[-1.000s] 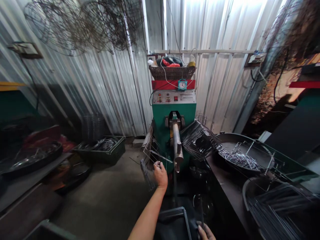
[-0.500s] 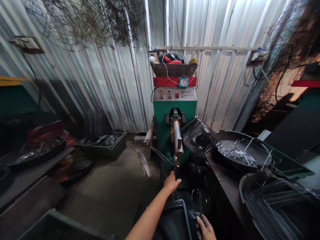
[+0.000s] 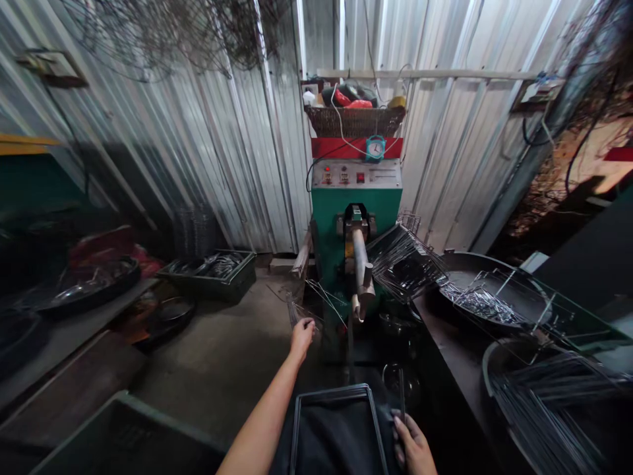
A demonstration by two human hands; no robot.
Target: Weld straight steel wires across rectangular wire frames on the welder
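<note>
My left hand reaches forward, left of the machine's arm. Its fingers are closed in a pinch beside a bundle of thin metal wires; what sits between the fingertips is too small to make out. Low on the right, my right hand grips a dark, narrow metal rod standing nearly upright. Between my forearms, rectangular wire frames lie stacked on dark cloth over my lap. Ahead stands a green spot-welding machine, its thick cylindrical arm pointing toward me.
Bent wire frames hang right of the machine. Beyond them are a round pan of small metal pieces and a tub of dark rods. To the left sit a green crate of parts and another crate near me.
My left hand has moved from the tip of the machine's arm leftward to the wire bundle. My right hand keeps the rod at about the same place. The view has shifted slightly.
</note>
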